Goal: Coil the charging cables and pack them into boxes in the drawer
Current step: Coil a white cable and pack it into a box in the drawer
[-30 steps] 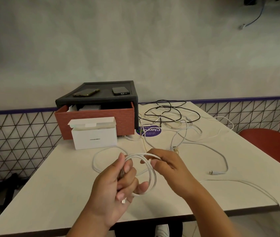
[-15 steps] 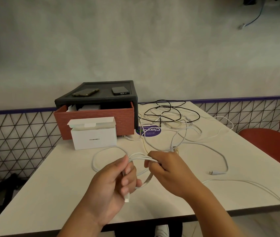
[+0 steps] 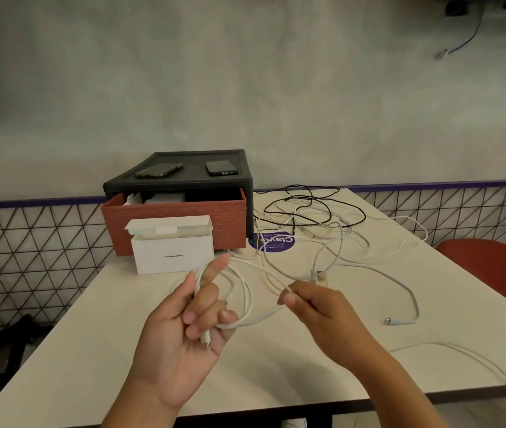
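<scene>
Person is working bare-handed: left hand [image 3: 180, 332] and right hand [image 3: 322, 316] are both showing uncovered, forearms [image 3: 400, 390] bare as far up as can be seen. Fingernails [image 3: 188, 318] are looking short, rounded and plain. Fingers are looking slim, wrists narrow.

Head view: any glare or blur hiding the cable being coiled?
Head view: dim, even light, no glare; the white cable reads clearly between left hand and right hand; overall slightly soft, the small print on the purple sticker illegible.
</scene>
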### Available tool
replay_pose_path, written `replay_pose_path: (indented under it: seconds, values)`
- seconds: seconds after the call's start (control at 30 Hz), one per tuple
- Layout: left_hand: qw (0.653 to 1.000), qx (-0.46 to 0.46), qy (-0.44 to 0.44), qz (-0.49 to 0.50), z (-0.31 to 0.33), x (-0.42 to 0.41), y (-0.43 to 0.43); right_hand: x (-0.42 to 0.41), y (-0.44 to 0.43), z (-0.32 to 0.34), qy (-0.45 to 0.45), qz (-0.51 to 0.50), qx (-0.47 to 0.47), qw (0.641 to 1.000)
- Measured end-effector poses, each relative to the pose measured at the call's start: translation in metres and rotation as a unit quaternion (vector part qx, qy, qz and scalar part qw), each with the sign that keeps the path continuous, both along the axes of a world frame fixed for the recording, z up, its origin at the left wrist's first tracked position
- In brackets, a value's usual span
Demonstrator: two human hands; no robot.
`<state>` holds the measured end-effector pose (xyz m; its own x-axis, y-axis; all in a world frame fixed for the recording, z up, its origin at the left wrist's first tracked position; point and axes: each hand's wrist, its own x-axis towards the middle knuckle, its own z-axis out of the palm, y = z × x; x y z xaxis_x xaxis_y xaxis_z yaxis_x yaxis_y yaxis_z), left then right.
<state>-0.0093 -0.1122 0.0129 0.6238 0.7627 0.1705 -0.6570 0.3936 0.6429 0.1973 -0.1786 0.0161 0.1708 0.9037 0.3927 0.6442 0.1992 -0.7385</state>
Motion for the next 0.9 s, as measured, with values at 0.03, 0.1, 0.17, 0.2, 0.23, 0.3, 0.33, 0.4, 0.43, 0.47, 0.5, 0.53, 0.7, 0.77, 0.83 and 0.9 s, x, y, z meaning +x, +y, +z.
replay_pose_path:
  seconds: [0.03, 0.1, 0.17, 0.2, 0.23, 0.3, 0.33, 0.4, 0.43, 0.47, 0.5, 0.53, 0.7, 0.77, 0.83, 0.9]
  values:
    - [1.000, 0.020, -0.005, 0.008, 0.002, 0.001, -0.003, -0.001, -0.001, -0.003, -0.029, 0.000, -0.016, 0.999]
    - [0.997, 0.068, -0.018, -0.023, 0.015, 0.017, -0.001, -0.006, -0.005, -0.005, -0.085, 0.006, -0.043, 0.995]
    - [1.000, 0.010, -0.029, 0.005, 0.012, 0.019, 0.002, -0.009, -0.007, -0.005, -0.134, 0.031, -0.070, 0.988]
    - [0.999, 0.011, -0.013, 0.036, 0.012, 0.020, -0.001, -0.011, -0.008, -0.004, -0.158, 0.043, -0.080, 0.983]
    - [0.998, 0.015, 0.005, 0.055, 0.014, 0.023, -0.002, -0.013, -0.009, -0.001, -0.182, 0.051, -0.089, 0.978]
    - [0.997, 0.022, 0.021, 0.074, 0.015, 0.028, 0.000, -0.017, -0.012, 0.005, -0.218, 0.062, -0.096, 0.969]
    - [0.996, 0.028, 0.021, 0.082, 0.017, 0.030, -0.001, -0.018, -0.013, 0.008, -0.227, 0.068, -0.098, 0.967]
    - [0.992, 0.059, 0.036, 0.107, 0.021, 0.034, -0.004, -0.022, -0.016, 0.017, -0.229, 0.079, -0.103, 0.965]
    - [0.989, 0.080, 0.049, 0.118, 0.023, 0.037, -0.007, -0.023, -0.018, 0.021, -0.227, 0.087, -0.106, 0.964]
    - [0.983, 0.107, 0.072, 0.128, 0.022, 0.039, -0.008, -0.025, -0.019, 0.025, -0.227, 0.096, -0.104, 0.963]
    - [0.977, 0.131, 0.095, 0.137, 0.021, 0.041, -0.008, -0.025, -0.020, 0.028, -0.234, 0.103, -0.102, 0.961]
    - [0.971, 0.153, 0.116, 0.144, 0.019, 0.043, -0.008, -0.026, -0.020, 0.030, -0.242, 0.108, -0.097, 0.959]
    - [0.907, 0.283, 0.253, 0.183, 0.016, 0.049, -0.010, -0.025, -0.022, 0.039, -0.285, 0.118, -0.068, 0.949]
    - [0.863, 0.349, 0.308, 0.195, 0.012, 0.052, -0.010, -0.024, -0.021, 0.043, -0.281, 0.117, -0.045, 0.952]
    - [0.847, 0.362, 0.342, 0.186, 0.011, 0.053, -0.012, -0.022, -0.019, 0.047, -0.255, 0.104, -0.025, 0.961]
    - [0.856, 0.349, 0.344, 0.164, 0.014, 0.053, -0.016, -0.016, -0.016, 0.048, -0.221, 0.072, 0.008, 0.973]
